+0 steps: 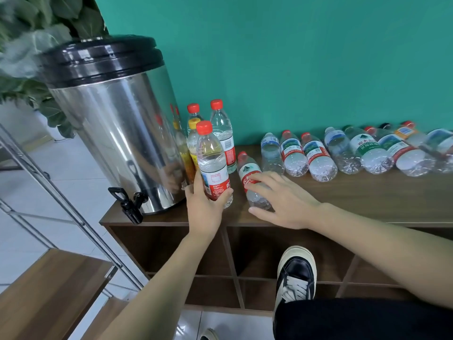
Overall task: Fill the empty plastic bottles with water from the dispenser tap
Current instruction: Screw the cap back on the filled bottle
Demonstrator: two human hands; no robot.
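My left hand (206, 204) grips an upright capped bottle (212, 158) with a red label, standing on the wooden shelf top (343, 200) right of the steel dispenser (117, 133). The dispenser's black tap (130, 204) juts over the shelf's left corner. My right hand (282, 200) lies over a small red-label bottle (252, 180) that is on its side, fingers spread across its label. Three more capped bottles (221, 133) stand upright behind the held one. Several empty bottles (318, 158) lie in a row along the wall to the right.
A teal wall (294, 69) backs the shelf. Open cubbies (269, 253) sit below the top, with my shoe (296, 273) on one ledge. A leafy plant (36, 33) stands behind the dispenser. A metal rack (61, 192) and wooden board (49, 290) are at left.
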